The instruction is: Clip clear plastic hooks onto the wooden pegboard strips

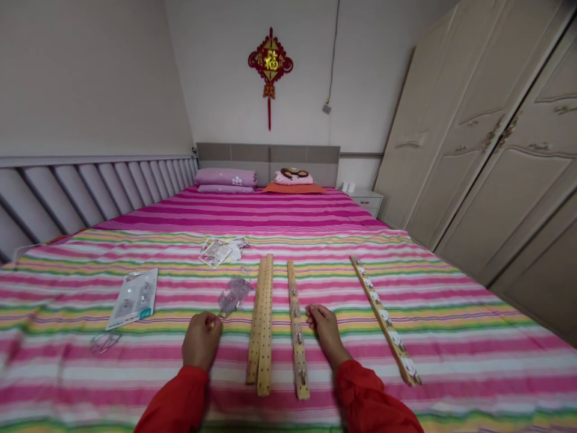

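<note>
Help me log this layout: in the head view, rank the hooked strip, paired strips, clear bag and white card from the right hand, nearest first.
1. Hooked strip: just left of the right hand.
2. Paired strips: further left.
3. Clear bag: by the left hand.
4. White card: far left.

Left hand [201, 340] is curling over something too small to identify. Clear bag [234, 294] just beyond that grip is blurring out. Red sleeves [180, 403] are running off the bottom edge.
</note>
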A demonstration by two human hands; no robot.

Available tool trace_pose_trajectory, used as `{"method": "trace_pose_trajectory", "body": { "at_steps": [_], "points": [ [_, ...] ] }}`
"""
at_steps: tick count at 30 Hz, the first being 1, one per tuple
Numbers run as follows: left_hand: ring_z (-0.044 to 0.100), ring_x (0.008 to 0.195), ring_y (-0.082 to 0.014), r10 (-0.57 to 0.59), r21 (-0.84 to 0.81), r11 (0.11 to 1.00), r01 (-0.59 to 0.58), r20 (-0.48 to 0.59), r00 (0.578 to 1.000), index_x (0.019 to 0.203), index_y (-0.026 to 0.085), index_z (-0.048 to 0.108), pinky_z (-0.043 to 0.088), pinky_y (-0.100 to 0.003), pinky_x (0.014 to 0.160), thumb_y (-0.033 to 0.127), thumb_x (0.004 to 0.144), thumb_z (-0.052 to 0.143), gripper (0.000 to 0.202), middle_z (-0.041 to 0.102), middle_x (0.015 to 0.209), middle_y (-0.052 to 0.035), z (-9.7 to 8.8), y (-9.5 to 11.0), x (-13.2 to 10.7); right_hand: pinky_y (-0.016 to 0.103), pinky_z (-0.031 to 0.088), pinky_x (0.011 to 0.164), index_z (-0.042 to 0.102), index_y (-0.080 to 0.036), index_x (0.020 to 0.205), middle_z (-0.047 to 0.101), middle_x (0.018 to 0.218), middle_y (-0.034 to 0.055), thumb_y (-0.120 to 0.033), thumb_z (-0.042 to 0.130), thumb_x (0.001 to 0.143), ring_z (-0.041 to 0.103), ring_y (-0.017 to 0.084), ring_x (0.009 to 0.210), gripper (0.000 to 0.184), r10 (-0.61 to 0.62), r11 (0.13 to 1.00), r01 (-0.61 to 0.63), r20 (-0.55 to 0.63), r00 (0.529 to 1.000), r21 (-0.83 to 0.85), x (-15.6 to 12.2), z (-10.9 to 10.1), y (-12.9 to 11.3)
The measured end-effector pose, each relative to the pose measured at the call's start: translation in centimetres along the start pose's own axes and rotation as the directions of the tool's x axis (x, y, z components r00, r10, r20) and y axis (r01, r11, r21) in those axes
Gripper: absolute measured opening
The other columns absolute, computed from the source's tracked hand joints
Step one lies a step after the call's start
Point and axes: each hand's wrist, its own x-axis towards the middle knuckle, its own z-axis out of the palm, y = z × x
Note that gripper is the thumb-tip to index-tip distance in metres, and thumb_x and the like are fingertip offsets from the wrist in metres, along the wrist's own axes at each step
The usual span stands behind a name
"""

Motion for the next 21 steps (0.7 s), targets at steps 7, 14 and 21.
{"method": "trace_pose_trajectory", "body": {
  "at_steps": [7,14,21],
  "points": [
    [0.055,0.059,-0.0155,-0.316,-0.438,0.856,0.275,-0.021,0.949,0.069,0.019,0.059,0.043,-0.026,0.058,0.035,0.061,0.062,0.019,0.060,0.060,0.0013,-2.4,0.2,1.0,0.021,0.034,0.042,0.067,-0.014,0.063,0.060,0.055,0.0007,-0.043,0.077,0.057,0.049,0.010,0.044,0.031,0.043,0.996,-0.042,-0.011,0.999,0.076,0.0,0.0,-0.4],
    [0.046,0.044,-0.0039,-0.426,-0.807,0.105,0.582,0.492,0.759,0.071,0.015,0.058,0.030,-0.013,0.038,0.012,0.067,0.063,0.007,0.054,0.056,0.0044,-3.6,4.5,-0.1,0.020,0.033,0.039,0.064,-0.015,0.061,0.061,0.056,0.0009,-0.043,0.075,0.057,0.048,0.009,0.042,0.030,0.066,0.996,-0.062,-0.046,0.997,0.070,-0.7,0.4,-1.5],
    [0.048,0.050,-0.0048,-0.216,-0.795,0.155,0.587,0.553,0.805,0.075,0.015,0.061,0.035,-0.013,0.042,0.020,0.064,0.075,0.018,0.055,0.060,0.0051,-2.9,9.6,-2.3,0.023,0.036,0.043,0.066,-0.016,0.064,0.057,0.052,-0.0022,-0.043,0.075,0.058,0.046,0.010,0.045,0.029,-0.062,0.995,0.069,0.107,0.992,-0.071,-3.8,3.8,-6.4]
  ]
}}
